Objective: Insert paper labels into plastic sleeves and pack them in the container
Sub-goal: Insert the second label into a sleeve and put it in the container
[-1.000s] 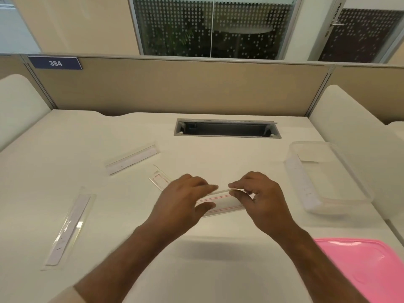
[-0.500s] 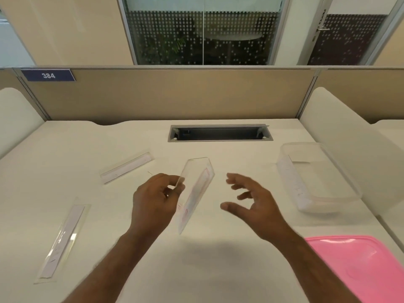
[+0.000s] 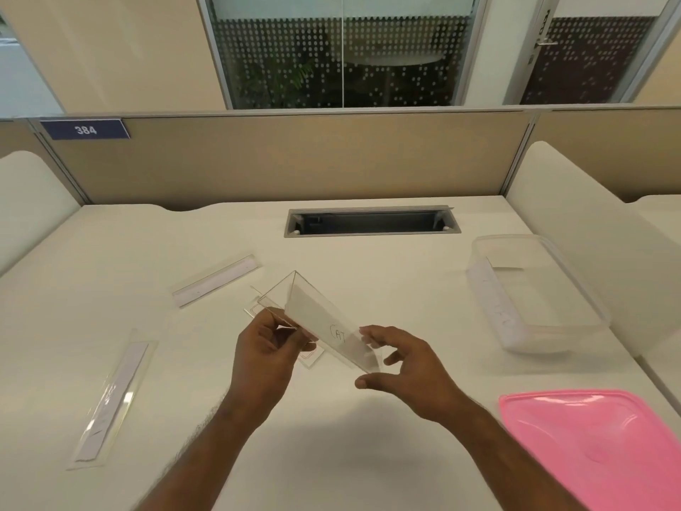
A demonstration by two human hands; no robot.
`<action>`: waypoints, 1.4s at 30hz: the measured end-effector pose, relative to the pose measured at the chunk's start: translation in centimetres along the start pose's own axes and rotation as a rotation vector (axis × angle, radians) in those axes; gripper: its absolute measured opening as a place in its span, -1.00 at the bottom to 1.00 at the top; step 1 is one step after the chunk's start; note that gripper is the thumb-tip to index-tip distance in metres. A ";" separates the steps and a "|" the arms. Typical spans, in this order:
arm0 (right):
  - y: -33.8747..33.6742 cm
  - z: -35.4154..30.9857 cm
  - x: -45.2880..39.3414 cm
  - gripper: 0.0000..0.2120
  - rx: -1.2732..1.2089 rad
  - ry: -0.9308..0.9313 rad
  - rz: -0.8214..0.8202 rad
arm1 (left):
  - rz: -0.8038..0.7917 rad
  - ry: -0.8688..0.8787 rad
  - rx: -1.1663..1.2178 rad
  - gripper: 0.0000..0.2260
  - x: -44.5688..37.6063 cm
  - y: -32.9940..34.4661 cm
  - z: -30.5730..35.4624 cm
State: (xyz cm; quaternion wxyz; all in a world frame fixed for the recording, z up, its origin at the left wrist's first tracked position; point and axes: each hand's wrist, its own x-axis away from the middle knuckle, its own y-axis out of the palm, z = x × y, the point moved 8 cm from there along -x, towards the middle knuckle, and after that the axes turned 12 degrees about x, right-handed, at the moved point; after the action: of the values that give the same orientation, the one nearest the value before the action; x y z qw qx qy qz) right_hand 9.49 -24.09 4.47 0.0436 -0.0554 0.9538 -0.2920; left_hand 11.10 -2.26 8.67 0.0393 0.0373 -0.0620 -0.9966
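My left hand [image 3: 263,357] pinches a clear plastic sleeve [image 3: 313,311] by its near long edge and holds it tilted above the desk. A paper label inside it reads "CAT". My right hand [image 3: 405,366] is at the sleeve's lower right end, fingers spread, index fingertip touching its edge and thumb just below it. A red-bordered label [image 3: 254,310] lies flat on the desk under both hands. The clear container [image 3: 545,337] stands to the right with one filled sleeve [image 3: 492,304] leaning on its left wall.
Two more filled sleeves lie on the desk's left side, one far [image 3: 217,280] and one near [image 3: 110,396]. A pink lid [image 3: 597,444] lies at the front right. A cable slot [image 3: 372,223] is cut into the desk behind.
Both hands were pressing the sleeve flat on the desk. My left hand lifted and turned it, my right hand let go, then came back to its lower end.
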 end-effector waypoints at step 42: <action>-9.9 -7.1 1.3 -0.37 0.605 -0.318 0.244 | -0.296 0.502 -0.684 -0.38 -0.3 0.9 5.3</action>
State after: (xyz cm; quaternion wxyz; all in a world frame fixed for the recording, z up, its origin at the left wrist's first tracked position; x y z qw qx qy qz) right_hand 8.14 -28.50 15.86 0.2404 0.0296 0.8050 -0.5416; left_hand 11.06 -2.44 14.05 -0.0798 0.2711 0.2885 -0.9148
